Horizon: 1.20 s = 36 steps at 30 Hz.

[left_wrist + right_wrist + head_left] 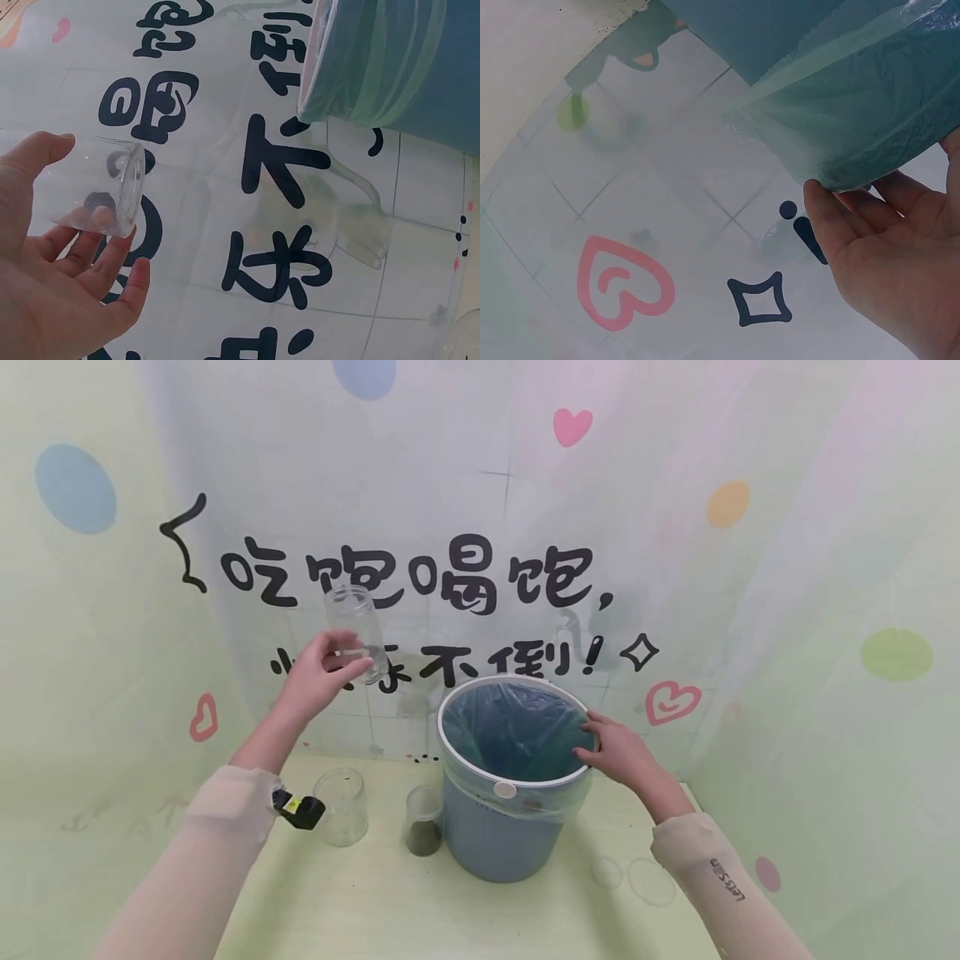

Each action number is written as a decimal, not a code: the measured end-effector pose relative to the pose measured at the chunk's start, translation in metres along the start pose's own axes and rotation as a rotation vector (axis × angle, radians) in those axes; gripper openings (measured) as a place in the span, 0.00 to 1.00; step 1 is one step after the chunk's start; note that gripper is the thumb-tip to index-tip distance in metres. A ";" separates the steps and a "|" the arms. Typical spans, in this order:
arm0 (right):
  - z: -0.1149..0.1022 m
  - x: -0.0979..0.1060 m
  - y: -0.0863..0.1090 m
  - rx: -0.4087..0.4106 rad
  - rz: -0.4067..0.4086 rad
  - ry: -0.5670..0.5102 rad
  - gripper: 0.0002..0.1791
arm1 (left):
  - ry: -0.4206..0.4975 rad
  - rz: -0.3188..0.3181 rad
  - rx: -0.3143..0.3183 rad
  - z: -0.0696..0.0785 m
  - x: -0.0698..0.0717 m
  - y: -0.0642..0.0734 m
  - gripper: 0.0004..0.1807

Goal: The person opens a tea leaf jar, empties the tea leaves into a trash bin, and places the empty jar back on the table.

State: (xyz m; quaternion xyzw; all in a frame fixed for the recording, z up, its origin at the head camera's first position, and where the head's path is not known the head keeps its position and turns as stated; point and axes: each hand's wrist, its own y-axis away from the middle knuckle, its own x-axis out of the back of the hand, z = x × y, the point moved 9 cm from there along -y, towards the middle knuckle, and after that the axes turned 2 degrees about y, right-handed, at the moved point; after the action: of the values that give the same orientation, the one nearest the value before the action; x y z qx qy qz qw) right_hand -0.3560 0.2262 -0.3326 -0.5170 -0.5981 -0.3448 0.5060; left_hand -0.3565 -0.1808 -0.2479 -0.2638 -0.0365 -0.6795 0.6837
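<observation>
Head view: the left grip pinches a clear jar. The right grip pinches a bag-lined bin at its edge.

Pale beige sleeves carry black lettering at right and a black, yellow-labelled device at the left cuff.

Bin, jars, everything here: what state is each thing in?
Raised jar: see-through, held up tilted by the left hand.
Bin: upright, open-topped, right hand gripping its rim.
Bag: lining the bin, folded over its rim.
Larger standing jar: on the table, see-through; can't tell if lidded.
Smaller container: standing, dark contents in its lower part.
Two round lid-like pieces: lying flat.
</observation>
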 end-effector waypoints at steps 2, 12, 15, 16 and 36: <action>0.000 0.000 0.000 -0.001 -0.002 0.001 0.28 | -0.011 0.006 0.004 -0.004 0.002 0.001 0.36; 0.000 0.000 -0.001 0.003 0.003 0.006 0.29 | -0.074 0.017 0.018 -0.027 0.010 0.009 0.36; 0.000 0.000 -0.001 0.007 0.003 0.004 0.29 | -0.078 0.013 0.033 -0.035 0.013 0.011 0.36; 0.000 0.000 -0.001 0.007 0.003 0.003 0.29 | -0.078 0.011 0.040 -0.038 0.013 0.012 0.36; 0.002 -0.001 -0.002 -0.003 0.002 -0.013 0.28 | -0.111 -0.021 0.137 -0.107 0.026 0.037 0.39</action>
State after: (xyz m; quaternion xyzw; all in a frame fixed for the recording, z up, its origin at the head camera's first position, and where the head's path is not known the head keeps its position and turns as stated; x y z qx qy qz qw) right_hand -0.3580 0.2271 -0.3341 -0.5204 -0.6005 -0.3419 0.5017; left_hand -0.3528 -0.2505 -0.3410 -0.2533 -0.1239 -0.6668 0.6898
